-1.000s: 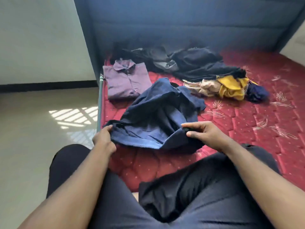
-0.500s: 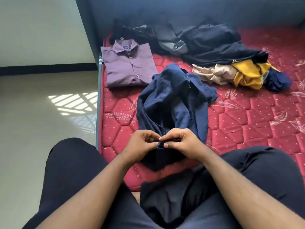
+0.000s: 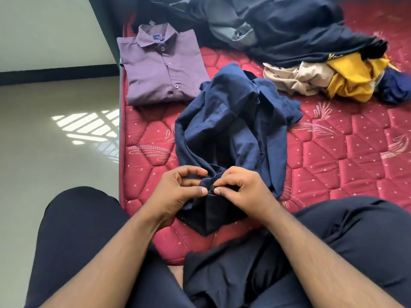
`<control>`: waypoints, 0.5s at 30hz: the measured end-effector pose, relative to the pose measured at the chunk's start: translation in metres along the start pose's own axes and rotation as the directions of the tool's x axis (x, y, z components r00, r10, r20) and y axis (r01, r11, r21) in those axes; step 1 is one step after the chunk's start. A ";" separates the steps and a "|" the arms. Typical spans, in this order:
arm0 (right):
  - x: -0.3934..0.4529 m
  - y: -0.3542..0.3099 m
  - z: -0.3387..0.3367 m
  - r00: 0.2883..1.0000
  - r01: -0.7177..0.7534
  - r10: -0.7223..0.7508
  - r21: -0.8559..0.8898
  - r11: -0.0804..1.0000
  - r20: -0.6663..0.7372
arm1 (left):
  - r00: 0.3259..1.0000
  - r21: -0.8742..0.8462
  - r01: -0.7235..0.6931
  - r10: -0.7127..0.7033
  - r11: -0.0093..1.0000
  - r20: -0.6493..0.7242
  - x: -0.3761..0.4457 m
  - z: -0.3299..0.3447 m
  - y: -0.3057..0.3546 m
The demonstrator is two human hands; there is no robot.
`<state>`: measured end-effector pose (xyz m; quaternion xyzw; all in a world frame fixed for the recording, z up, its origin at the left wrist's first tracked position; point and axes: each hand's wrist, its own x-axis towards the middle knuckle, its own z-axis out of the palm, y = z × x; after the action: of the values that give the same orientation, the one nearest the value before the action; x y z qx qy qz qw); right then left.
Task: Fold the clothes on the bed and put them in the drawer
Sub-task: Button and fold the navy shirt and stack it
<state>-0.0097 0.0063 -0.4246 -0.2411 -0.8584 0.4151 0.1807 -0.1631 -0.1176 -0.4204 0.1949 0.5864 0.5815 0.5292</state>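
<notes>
Both my left hand point(image 3: 178, 192) and right hand point(image 3: 242, 192) are pinching the near hem of the navy shirt point(image 3: 231, 134) lying bunched on the red mattress point(image 3: 344, 156), apparently buttoning it, so next I'd flatten it out before folding.

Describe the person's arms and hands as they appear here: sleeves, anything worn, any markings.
Both forearms are bare as far up as the view shows; no sleeve edge is visible. The left hand and right hand wear no gloves, and no rings, watch or bracelet show on the fingers or wrists. The thumbnails are short and unpainted. No marks or tattoos are visible. The legs below are in dark trousers.
</notes>
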 end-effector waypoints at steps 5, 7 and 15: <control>0.001 0.004 0.004 0.999 -0.036 0.036 -0.126 0.991 0.004 | 0.995 0.115 -0.095 0.100 0.989 -0.030 0.005 0.005 -0.002; 0.000 0.005 0.006 0.998 -0.056 0.055 -0.150 0.987 -0.011 | 0.991 0.196 -0.122 0.131 0.973 -0.031 0.006 0.007 -0.004; 0.001 0.002 0.008 0.998 0.061 -0.062 -0.085 0.994 -0.006 | 0.993 0.133 -0.025 0.041 0.991 -0.113 0.004 0.000 -0.010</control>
<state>-0.0135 0.0031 -0.4307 -0.2239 -0.8816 0.3714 0.1865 -0.1605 -0.1166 -0.4306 0.2049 0.6498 0.5606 0.4706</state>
